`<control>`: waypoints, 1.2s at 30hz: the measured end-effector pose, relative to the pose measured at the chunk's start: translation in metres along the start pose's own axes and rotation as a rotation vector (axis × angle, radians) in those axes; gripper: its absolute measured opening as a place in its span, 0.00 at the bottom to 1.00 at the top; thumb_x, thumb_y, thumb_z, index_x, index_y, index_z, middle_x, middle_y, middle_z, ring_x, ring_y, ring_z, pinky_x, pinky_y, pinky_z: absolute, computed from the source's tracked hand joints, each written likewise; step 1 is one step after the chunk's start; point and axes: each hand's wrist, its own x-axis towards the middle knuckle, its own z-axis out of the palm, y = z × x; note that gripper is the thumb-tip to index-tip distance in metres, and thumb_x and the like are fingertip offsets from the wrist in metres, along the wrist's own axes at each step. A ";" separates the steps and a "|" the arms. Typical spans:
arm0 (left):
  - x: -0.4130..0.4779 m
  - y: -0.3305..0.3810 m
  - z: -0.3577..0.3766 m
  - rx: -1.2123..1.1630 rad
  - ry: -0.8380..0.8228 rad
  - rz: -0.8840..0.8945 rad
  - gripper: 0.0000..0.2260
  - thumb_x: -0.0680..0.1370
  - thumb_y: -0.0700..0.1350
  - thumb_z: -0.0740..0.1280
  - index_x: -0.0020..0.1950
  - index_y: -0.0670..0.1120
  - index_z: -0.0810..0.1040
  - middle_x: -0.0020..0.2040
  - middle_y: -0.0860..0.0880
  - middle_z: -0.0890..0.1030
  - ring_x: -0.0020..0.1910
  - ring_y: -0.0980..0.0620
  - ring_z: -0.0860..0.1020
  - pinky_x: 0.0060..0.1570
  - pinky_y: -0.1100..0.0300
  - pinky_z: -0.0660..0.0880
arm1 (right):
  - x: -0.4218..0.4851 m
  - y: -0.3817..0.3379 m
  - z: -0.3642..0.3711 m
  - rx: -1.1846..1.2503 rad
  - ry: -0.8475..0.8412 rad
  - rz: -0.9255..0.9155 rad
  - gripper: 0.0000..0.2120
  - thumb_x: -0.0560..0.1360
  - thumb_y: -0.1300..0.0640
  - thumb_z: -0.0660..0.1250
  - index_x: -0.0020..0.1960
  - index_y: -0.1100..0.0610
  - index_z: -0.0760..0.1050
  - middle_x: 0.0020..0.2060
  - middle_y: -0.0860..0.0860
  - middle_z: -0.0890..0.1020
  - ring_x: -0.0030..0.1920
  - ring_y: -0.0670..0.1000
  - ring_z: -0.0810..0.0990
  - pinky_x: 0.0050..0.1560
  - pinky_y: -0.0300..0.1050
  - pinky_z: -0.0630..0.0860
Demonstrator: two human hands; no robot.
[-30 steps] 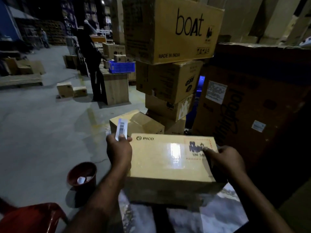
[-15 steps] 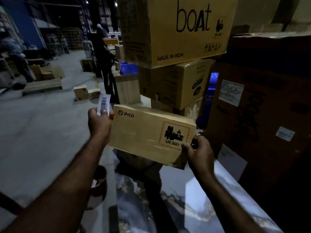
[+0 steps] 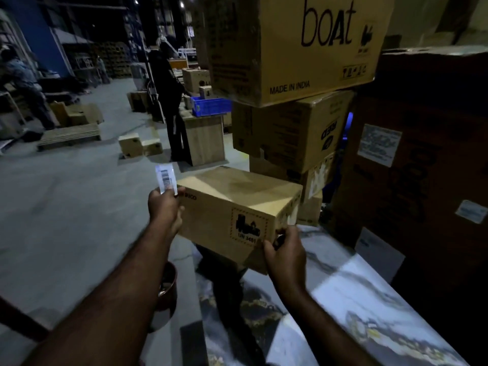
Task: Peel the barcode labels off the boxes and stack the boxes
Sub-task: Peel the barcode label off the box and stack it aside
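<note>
I hold a brown PICO box [image 3: 237, 204] in the air between both hands, in front of a tall stack of cartons. My left hand [image 3: 165, 207] grips the box's left end and also pinches a peeled white barcode label [image 3: 166, 178] that sticks up above the fingers. My right hand [image 3: 286, 250] grips the box's lower right corner, next to the hazard mark printed on its side. The stack of boxes [image 3: 293, 130] stands just behind, topped by a large "boat" carton [image 3: 290, 46].
A marbled table top [image 3: 343, 299] lies below the box. A dark red cup [image 3: 166, 289] sits low on the left. A big dark carton [image 3: 412, 159] fills the right. A person [image 3: 169, 101] stands at a wooden desk with a blue crate [image 3: 210, 105] further back.
The box has been lifted off the table and carried up and forward toward the stack. Its top face now tilts away. The label stays pinched in my left hand.
</note>
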 end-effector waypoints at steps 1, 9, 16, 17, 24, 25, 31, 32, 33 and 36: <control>-0.003 0.001 -0.002 -0.038 -0.044 -0.032 0.09 0.83 0.44 0.56 0.60 0.44 0.72 0.42 0.49 0.81 0.40 0.50 0.78 0.40 0.55 0.70 | 0.003 -0.004 0.009 0.024 0.000 0.061 0.11 0.73 0.56 0.70 0.48 0.50 0.68 0.43 0.48 0.79 0.42 0.50 0.78 0.38 0.42 0.71; -0.026 -0.022 -0.013 0.073 -0.322 -0.180 0.07 0.84 0.47 0.58 0.60 0.50 0.72 0.52 0.49 0.83 0.55 0.46 0.80 0.61 0.39 0.71 | 0.035 -0.006 0.065 -0.239 -0.374 0.166 0.22 0.73 0.55 0.65 0.66 0.51 0.71 0.49 0.54 0.84 0.49 0.56 0.82 0.44 0.46 0.78; -0.021 -0.030 -0.009 0.126 -0.388 -0.221 0.11 0.83 0.47 0.61 0.65 0.49 0.73 0.62 0.44 0.77 0.63 0.44 0.74 0.63 0.37 0.70 | 0.023 -0.030 0.056 -0.200 -0.228 0.024 0.18 0.75 0.56 0.63 0.64 0.53 0.74 0.52 0.52 0.83 0.46 0.54 0.81 0.43 0.48 0.79; -0.021 -0.029 -0.005 0.131 -0.402 -0.216 0.11 0.83 0.46 0.61 0.64 0.49 0.73 0.61 0.45 0.78 0.63 0.44 0.75 0.63 0.39 0.70 | 0.022 -0.033 0.053 -0.190 -0.237 0.006 0.16 0.76 0.56 0.62 0.63 0.53 0.75 0.51 0.51 0.83 0.45 0.53 0.81 0.43 0.48 0.79; -0.009 -0.027 0.027 0.225 -0.449 -0.211 0.11 0.82 0.45 0.62 0.63 0.45 0.75 0.53 0.43 0.82 0.51 0.41 0.81 0.51 0.45 0.77 | 0.017 -0.039 0.012 -0.213 -0.326 -0.089 0.15 0.78 0.50 0.64 0.63 0.51 0.77 0.52 0.48 0.83 0.48 0.47 0.81 0.49 0.45 0.78; -0.010 -0.026 0.030 0.256 -0.427 -0.193 0.11 0.81 0.45 0.63 0.62 0.45 0.75 0.52 0.43 0.82 0.51 0.41 0.81 0.50 0.47 0.77 | 0.018 -0.039 0.007 -0.211 -0.314 -0.092 0.15 0.78 0.49 0.64 0.63 0.51 0.77 0.52 0.48 0.83 0.48 0.47 0.81 0.50 0.46 0.79; -0.069 -0.019 0.032 0.537 -0.464 0.011 0.03 0.79 0.45 0.66 0.46 0.49 0.77 0.47 0.45 0.82 0.45 0.45 0.81 0.49 0.45 0.80 | 0.032 -0.039 -0.014 -0.080 -0.236 -0.042 0.20 0.77 0.45 0.66 0.66 0.52 0.74 0.51 0.48 0.81 0.47 0.46 0.80 0.50 0.50 0.81; -0.084 -0.017 0.030 0.558 -0.555 -0.016 0.02 0.79 0.44 0.67 0.47 0.48 0.78 0.46 0.45 0.82 0.45 0.46 0.81 0.47 0.45 0.81 | 0.033 -0.041 -0.016 -0.035 -0.221 -0.020 0.23 0.76 0.43 0.66 0.68 0.52 0.72 0.52 0.48 0.80 0.48 0.47 0.80 0.51 0.51 0.81; -0.098 -0.015 0.027 0.582 -0.653 -0.035 0.02 0.79 0.43 0.67 0.48 0.46 0.79 0.44 0.45 0.83 0.43 0.47 0.82 0.41 0.48 0.82 | 0.035 -0.041 -0.018 -0.007 -0.204 -0.014 0.27 0.75 0.41 0.67 0.70 0.52 0.70 0.55 0.50 0.80 0.51 0.49 0.80 0.52 0.52 0.80; -0.126 -0.008 0.017 0.700 -0.873 0.002 0.02 0.79 0.43 0.68 0.47 0.46 0.79 0.36 0.49 0.82 0.32 0.56 0.80 0.31 0.60 0.73 | 0.036 -0.038 -0.024 0.022 -0.229 0.012 0.33 0.73 0.41 0.70 0.72 0.53 0.67 0.61 0.52 0.77 0.57 0.52 0.78 0.54 0.50 0.79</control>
